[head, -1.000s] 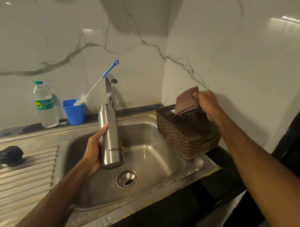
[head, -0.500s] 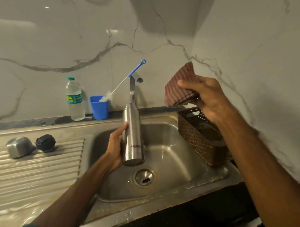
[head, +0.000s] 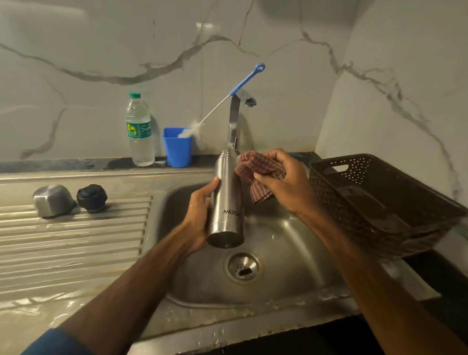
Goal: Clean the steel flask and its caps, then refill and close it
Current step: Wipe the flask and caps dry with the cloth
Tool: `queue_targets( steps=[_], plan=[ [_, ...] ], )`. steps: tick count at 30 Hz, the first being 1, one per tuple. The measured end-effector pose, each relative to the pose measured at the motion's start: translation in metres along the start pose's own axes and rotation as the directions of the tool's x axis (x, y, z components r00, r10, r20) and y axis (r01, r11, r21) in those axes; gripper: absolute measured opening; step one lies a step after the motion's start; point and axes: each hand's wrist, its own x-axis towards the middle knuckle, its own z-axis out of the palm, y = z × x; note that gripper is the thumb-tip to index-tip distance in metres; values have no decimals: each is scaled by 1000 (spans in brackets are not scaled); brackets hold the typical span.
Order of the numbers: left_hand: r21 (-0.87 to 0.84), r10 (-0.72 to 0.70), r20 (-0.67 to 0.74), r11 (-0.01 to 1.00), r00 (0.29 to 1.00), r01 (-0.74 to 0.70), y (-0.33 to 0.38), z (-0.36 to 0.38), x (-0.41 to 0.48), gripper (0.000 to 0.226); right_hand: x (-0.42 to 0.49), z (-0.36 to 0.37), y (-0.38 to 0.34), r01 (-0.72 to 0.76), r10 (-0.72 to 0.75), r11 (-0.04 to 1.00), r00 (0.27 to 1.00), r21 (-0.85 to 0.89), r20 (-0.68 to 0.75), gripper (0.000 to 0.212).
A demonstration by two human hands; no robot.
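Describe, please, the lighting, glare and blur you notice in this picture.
Head view: dim, warm light; glare streaks on the wet draining board and a bright patch on the wall; lettering on the flask is readable, while the far right corner of the basket smears with blur.

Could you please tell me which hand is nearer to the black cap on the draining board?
The left. The left hand holds the steel flask, right of the black cap; the right hand, gripping the checked cloth, is farther right, beyond the flask.
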Motion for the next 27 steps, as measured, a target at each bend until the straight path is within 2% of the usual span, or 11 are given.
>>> queue_targets(
  steps=[5,11,14,17,22,27],
  plan=[
    [-2,8,-26,1000,1000,-9,-4,-5,9,72,-12,10,4,125,-124,992,989,4,-74,40],
    [-51,32,-53,998,998,-34,1,-9,12,61,-25,15,7,265,-266,964,964,-35,-5,56],
    [-65,21,-91,998,996,-27,6,-10,11,58,-39,26,2,296,-294,955,948,5,120,57],
    [-99,-14,-120,995,993,2,12,-12,9,60,-53,38,-2,362,-360,931,898,41,251,60],
    [-84,-9,-154,996,988,-4,14,-15,8,70,-59,45,-3,453,-458,886,822,98,338,69],
    [-36,48,-112,998,993,-52,12,-11,5,61,-46,39,8,362,-358,932,913,17,197,70]
  ],
)
